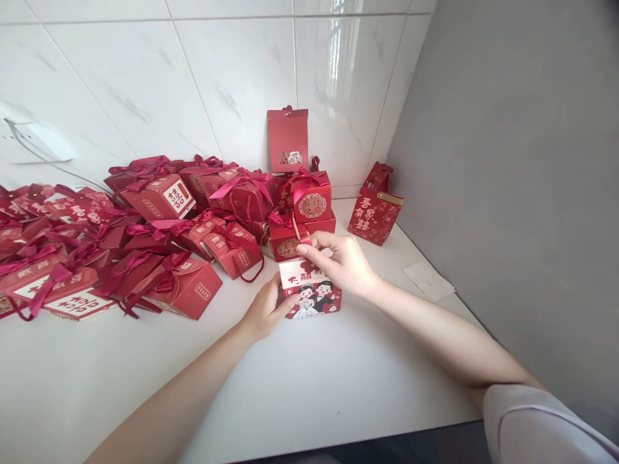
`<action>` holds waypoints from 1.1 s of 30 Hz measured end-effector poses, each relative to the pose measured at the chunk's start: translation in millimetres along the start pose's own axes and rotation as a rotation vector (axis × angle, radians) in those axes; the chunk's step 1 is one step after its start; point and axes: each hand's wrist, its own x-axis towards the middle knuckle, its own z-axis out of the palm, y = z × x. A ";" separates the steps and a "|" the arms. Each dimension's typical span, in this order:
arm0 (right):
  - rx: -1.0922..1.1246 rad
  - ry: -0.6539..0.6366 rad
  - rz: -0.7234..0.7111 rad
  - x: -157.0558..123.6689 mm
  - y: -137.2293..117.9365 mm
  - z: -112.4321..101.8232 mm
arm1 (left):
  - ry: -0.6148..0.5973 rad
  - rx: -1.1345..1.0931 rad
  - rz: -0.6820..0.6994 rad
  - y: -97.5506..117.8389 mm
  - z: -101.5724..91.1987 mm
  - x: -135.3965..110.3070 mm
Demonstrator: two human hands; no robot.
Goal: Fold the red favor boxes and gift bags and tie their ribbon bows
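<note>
Bright, soft light; vert. glare streaks on far tile wall point(232, 77), R side. Grey wall point(507, 161) at R dimmer. Edges stretched, esp. near-R sleeve point(536, 422); fine detail a bit soft.

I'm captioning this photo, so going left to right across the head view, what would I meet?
Wall socket → upper red box with a white panel → left hand → cartoon-couple box → right hand → red box with a gold strip → white sheet → pale sleeve.
</note>
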 end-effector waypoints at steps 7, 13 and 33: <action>0.553 0.211 0.233 -5.0 40.7 26.2 | 0.029 -0.122 -0.105 -0.8 0.8 3.1; 0.744 0.069 0.362 -35.3 65.0 66.5 | 0.365 -0.539 -0.234 -10.5 1.5 4.9; 0.717 -0.181 0.428 -29.9 86.6 58.9 | 0.512 -0.553 -0.256 -18.2 3.8 7.2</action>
